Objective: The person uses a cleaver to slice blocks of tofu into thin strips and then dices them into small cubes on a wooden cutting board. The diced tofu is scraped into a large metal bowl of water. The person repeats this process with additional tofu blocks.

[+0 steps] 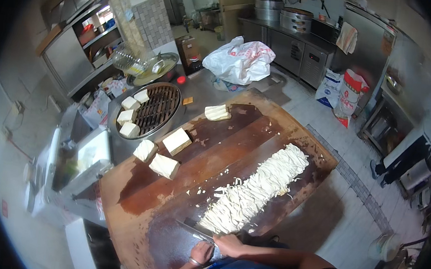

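Observation:
A long mound of shredded white dough-like strips (254,190) lies slantwise across the wet wooden board (206,152). At its near end my right hand (228,244) is closed around the handle end of a wide-bladed knife (196,229), whose blade reaches leftward along the mound's edge. My left hand (202,252), with a metal bangle at the wrist, is just left of the right hand, beside the blade; whether it grips anything is hidden. Several pale dough-like blocks (177,141) sit toward the board's far left, and a folded piece (217,112) rests at its far edge.
A round steamer (179,112) holding more white blocks stands beyond the board, near a plastic jug (130,60) on a basin. A white plastic bag (240,60) lies behind. Sacks (349,94) stand on the floor; another person (429,124) is at the far right.

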The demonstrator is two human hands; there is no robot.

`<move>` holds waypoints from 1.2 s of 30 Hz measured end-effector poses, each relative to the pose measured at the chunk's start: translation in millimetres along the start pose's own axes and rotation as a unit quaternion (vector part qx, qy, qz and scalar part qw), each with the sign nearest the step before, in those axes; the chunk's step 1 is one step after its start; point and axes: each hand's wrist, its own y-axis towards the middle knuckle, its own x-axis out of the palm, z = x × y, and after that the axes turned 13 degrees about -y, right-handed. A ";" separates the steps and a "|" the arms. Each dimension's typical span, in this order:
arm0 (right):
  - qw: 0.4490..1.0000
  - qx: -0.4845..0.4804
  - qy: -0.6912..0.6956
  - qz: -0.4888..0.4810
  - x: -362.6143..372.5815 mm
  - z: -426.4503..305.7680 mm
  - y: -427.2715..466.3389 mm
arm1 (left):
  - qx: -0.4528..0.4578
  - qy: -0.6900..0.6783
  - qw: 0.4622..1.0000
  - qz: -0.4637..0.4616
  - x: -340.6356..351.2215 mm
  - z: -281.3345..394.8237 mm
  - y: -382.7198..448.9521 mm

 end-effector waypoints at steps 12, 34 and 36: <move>0.975 0.164 0.132 0.070 -79.5 55.5 11.5 | -0.052 0.056 0.997 -0.010 -44.6 37.7 32.5; 0.927 0.205 0.250 0.192 -162.9 186.4 -80.6 | 0.302 -0.633 0.710 0.063 -213.2 254.1 146.4; 0.929 0.185 0.230 0.224 -166.3 206.9 -97.2 | 0.304 -0.636 0.702 0.102 -186.5 264.1 149.3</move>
